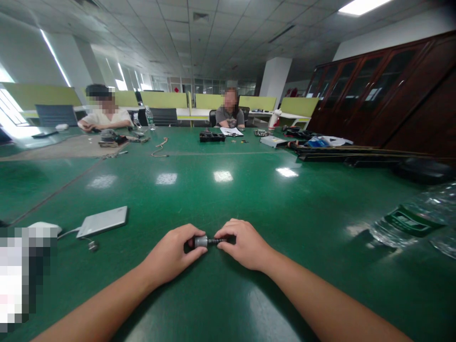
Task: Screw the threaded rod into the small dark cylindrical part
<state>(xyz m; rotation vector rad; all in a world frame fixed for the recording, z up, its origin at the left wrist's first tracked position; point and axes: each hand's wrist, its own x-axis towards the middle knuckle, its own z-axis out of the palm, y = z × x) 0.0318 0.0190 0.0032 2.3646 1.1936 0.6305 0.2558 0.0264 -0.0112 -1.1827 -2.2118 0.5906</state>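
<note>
Just above the green table, or resting on it, lies a small motor [201, 242] with a silver cylindrical body and a dark, spiral-threaded shaft [214, 241] pointing right. My left hand [175, 250] is closed round the motor body, thumb in front and forefinger behind. The thumb and forefinger of my right hand [245, 243] pinch the free end of the shaft, hiding its tip. Whether the motor touches the tabletop, I cannot tell.
A silver flat box [102, 222] with a white cable lies to the left. Clear plastic bottles [402, 221] are at the right. Metal parts [342, 153] pile up at the far right. Two people [107, 114] sit across the table [199, 190], by a black tray [212, 137].
</note>
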